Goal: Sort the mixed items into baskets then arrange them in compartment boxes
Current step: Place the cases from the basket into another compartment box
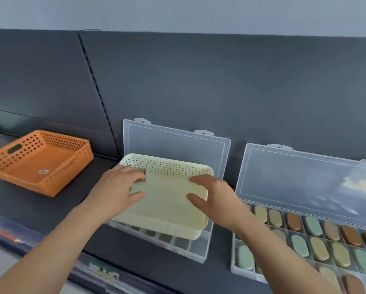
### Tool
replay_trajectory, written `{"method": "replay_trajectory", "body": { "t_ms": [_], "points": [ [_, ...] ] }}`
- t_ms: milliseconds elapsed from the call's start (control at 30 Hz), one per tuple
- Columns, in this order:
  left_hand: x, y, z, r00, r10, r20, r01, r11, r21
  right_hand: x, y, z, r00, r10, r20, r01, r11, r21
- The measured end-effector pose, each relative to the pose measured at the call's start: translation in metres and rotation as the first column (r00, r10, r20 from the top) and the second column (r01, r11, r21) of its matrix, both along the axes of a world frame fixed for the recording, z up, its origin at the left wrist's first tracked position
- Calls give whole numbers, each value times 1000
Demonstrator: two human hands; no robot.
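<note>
Cream perforated plastic basket [173,166], one of two baskets in the head view, sits slightly tilted on top of a clear plastic compartment box [190,249] at the middle of the dark grey shelf [40,204]. It hides most of that box's cells; only the front row shows.

The left hand [118,185] lies over the basket's left rim and covers that corner. Its thumb and fingers curve inward, and a small dark object [145,174] shows at a fingertip. It is too blurred to name, and whether the hand grips anything cannot be told. The right hand [213,198] is at the basket's right side, fingers spread wide, holding nothing; contact with the rim is unclear.

The orange perforated plastic basket [8,164] stands well apart at the left.

A second clear compartment box [235,270] sits at the right, filled with oval pieces [313,225] in pale green, tan and brown. More than a dozen show, but the right forearm and the frame edge cut off the rest, so no full count is possible.

Both box lids stand raised against the dark back panel [199,81].
</note>
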State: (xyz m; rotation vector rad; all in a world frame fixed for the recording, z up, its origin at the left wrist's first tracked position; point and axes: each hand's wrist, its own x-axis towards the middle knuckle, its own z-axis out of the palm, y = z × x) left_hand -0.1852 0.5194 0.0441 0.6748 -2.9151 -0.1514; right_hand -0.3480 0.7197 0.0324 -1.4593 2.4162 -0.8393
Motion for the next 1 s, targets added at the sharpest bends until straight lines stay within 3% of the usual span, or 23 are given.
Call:
{"method": "replay_trajectory", "body": {
  "t_ms": [133, 267, 367, 500, 600, 733, 900, 1000],
  "points": [
    [0, -58, -8, 957, -32, 287, 57, 995, -78, 2, -59, -8, 999, 25, 48, -26, 999, 25],
    [-8, -76, -18, 913, -101, 395, 177, 971, -161, 6, -103, -18, 999, 29, 36, -31, 997, 67],
    [-8, -80, -21, 938, -134, 321, 170, 982, -87, 9, -129, -25, 998, 55, 33, -58, 994, 93],
    [18, -87, -5, 995, -78, 61, 60, 967, 246, 13, -163, -33, 993, 117, 0, -116, 979, 168],
    [41, -88, 10, 987, 98, -131, -5, 821, 571, 19, -184, -37, 986, 169, 3, -165, 959, 229],
    [55, -90, 11, 925, 276, -260, 55, 580, 813, 25, -199, -45, 982, 183, -41, -168, 956, 241],
    [57, -82, 2, 828, 457, -324, 242, 231, 943, 29, -198, -48, 992, 124, 37, -129, 953, 274],
    [49, -66, -2, 829, 458, -322, 300, 122, 946, 28, -181, -40, 991, 112, 66, -126, 954, 271]
  ]
}}
